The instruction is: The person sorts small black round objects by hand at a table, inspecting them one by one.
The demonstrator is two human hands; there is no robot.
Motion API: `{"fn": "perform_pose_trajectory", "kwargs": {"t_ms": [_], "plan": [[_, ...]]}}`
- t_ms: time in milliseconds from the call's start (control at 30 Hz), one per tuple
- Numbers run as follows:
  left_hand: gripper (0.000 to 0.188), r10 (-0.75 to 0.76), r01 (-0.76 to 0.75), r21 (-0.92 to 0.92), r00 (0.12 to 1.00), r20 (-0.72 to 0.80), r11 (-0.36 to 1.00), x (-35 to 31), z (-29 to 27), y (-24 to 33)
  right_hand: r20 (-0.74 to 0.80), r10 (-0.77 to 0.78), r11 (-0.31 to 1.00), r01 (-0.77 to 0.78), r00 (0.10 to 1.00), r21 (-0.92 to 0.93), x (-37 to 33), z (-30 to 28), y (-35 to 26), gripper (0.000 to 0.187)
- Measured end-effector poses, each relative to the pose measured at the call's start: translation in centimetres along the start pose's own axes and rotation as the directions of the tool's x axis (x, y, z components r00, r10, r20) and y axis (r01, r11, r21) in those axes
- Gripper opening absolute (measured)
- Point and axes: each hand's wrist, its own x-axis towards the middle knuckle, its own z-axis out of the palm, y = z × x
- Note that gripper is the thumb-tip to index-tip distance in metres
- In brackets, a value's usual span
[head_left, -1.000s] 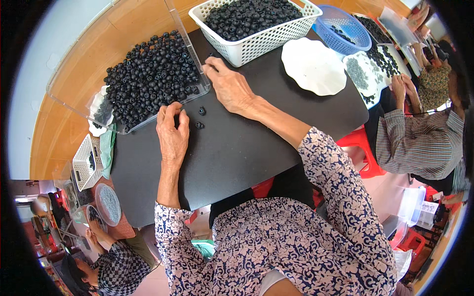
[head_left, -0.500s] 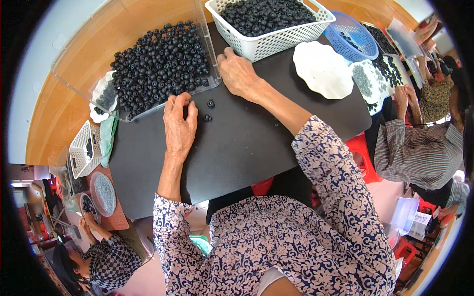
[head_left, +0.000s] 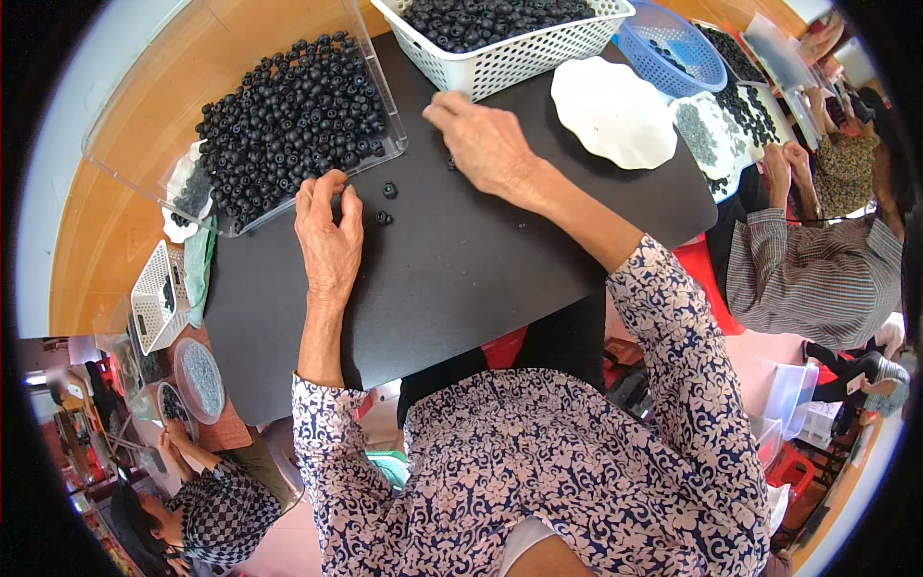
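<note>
A shallow clear plastic tray (head_left: 389, 106) holds a heap of small round black pieces (head_left: 288, 125), each with a hole or dimple. At its near edge is my left hand (head_left: 327, 236), fingers bent and thumb apart, with nothing visible between them. Two loose black pieces (head_left: 386, 197) lie on the dark tabletop just right of it. My right hand (head_left: 490, 149) hovers over the table below the white basket, its fingers drawn together and pointing left. Another black piece (head_left: 451, 163) shows under its thumb side; whether the fingers grip anything is hidden.
A white perforated basket (head_left: 519, 62) full of black pieces stands at the back. Right of it are a white scalloped plate (head_left: 615, 115) and a blue colander (head_left: 707, 72). Co-workers sit at the right (head_left: 808, 274) and lower left (head_left: 207, 514). A small white basket (head_left: 149, 298) stands left.
My right hand has moved away from the white basket's side, toward me, over the tabletop. My left hand stays at the tray's near edge. The whole view has shifted slightly.
</note>
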Motion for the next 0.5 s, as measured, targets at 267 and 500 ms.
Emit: {"fn": "perform_pose_trajectory", "kwargs": {"t_ms": [267,500], "plan": [[0.015,-0.027,0.027,-0.010,0.999,0.022,1.000,-0.1,-0.2,0.3,0.190,-0.064,0.962,0.111,0.980,-0.247,3.8,1.4,-0.3,0.025],[0.014,0.002,-0.002,-0.009,1.000,0.017,1.000,-0.1,-0.4,0.3,0.158,0.154,0.974,-0.177,0.975,0.144,1.9,-2.5,0.0,0.016]]}}
